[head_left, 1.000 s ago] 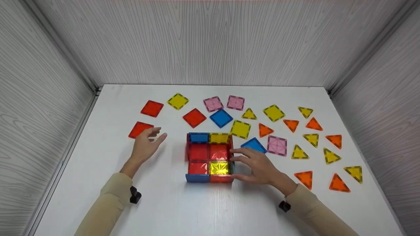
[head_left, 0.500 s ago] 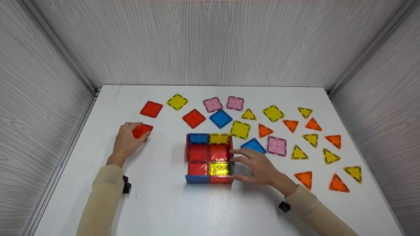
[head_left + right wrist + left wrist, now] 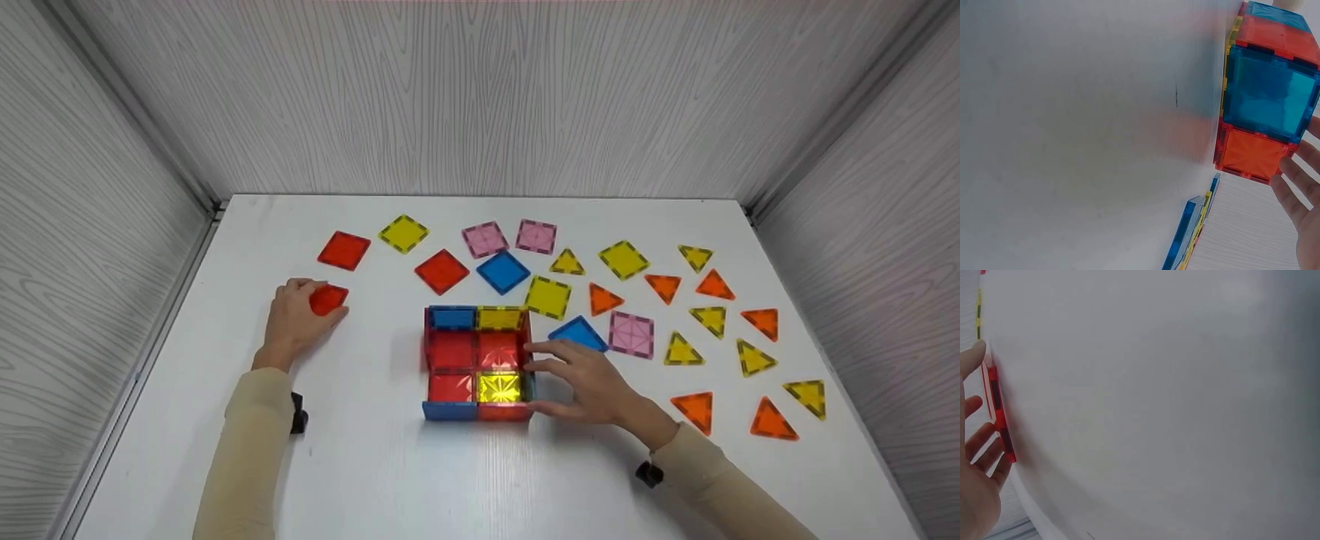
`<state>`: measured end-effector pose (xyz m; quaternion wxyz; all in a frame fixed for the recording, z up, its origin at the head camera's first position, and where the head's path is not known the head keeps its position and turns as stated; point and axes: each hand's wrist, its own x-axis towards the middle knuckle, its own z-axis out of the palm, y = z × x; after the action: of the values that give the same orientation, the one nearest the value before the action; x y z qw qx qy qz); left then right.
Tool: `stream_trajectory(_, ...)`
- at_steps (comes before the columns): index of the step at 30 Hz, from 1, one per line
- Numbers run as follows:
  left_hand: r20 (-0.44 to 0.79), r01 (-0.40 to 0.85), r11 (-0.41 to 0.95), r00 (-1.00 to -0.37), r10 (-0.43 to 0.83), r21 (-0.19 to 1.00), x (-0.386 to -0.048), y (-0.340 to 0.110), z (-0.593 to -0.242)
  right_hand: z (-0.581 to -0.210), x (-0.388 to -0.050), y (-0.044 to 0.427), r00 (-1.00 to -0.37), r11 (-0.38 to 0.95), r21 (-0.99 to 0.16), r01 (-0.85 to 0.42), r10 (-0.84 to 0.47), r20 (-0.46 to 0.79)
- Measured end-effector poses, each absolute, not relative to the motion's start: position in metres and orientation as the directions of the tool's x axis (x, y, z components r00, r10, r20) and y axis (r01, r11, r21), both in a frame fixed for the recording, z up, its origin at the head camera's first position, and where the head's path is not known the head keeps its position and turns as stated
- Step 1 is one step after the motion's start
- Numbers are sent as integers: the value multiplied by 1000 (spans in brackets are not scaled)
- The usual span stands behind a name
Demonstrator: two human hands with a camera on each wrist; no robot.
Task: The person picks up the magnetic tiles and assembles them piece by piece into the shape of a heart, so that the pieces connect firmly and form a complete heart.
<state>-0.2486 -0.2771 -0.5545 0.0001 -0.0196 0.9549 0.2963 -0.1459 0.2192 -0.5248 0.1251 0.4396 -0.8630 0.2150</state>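
Observation:
My left hand [image 3: 292, 319] pinches a red square magnetic tile [image 3: 328, 299] between thumb and fingers at the left of the table. In the left wrist view that tile [image 3: 1002, 413] shows its edge, tilted up between thumb and fingertips. At the middle stands an open-topped box of magnetic tiles [image 3: 452, 349], with a red and yellow floor and low blue, yellow and red walls. My right hand [image 3: 589, 382] rests its extended fingertips against the box's right side. In the right wrist view, those fingers [image 3: 1292, 197] lie beside a blue wall tile [image 3: 1269, 93] and a red one.
Behind the box lie loose square tiles, such as a red one [image 3: 442, 271], a blue one [image 3: 503, 271] and a pink one [image 3: 484, 240]. Several yellow and orange triangles [image 3: 772, 420] spread over the right side. Grey wood-grain panels [image 3: 480, 97] wall the table's back and sides.
My left hand has moved left onto the red tile, taken hold of it and tilted it, then shifted slightly right. My right hand has stayed at the box.

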Motion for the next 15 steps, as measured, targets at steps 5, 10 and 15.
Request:
stream_trajectory(5,-7,-36,829,-999,-39,557,-251,-275,-555,-524,-145,219,-587,519,-276,-809,-706,396)
stream_trajectory(10,-28,-54,820,-999,-47,570,-251,-273,-554,-524,-145,219,-586,523,-266,-810,-705,398)
stream_trajectory(15,-78,-104,765,-995,-70,636,-244,-264,-551,-523,-145,219,-581,520,-260,-814,-704,408)
